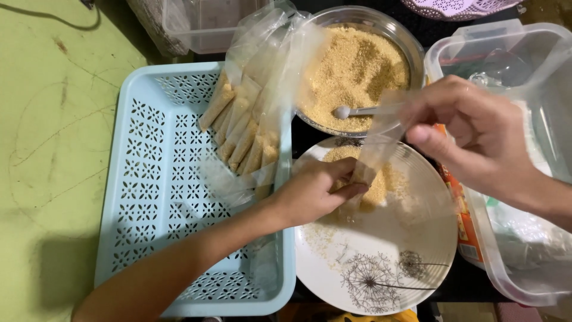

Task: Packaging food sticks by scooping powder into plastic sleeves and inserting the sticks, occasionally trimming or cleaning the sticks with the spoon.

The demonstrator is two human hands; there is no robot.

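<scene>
Green floor at 9 o'clock. One pale blue basket (161, 197) holds roughly seven filled plastic tubes (238, 134). One steel bowl (411, 45) of golden crumbs at 12 o'clock. Left hand (313, 191) pinches the narrow plastic pouch (375, 152) over one white plate (387, 250); right hand (471, 134) grips the pouch top and one spoon (357, 111).

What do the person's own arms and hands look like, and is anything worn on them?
Both arms are bare as far as the picture shows: no sleeve, glove, watch or bracelet is visible. The left hand continues into a long bare forearm reaching to the bottom edge. Of the right hand, only the wrist and a short part of the forearm show. No rings can be seen on the fingers in view.
</scene>
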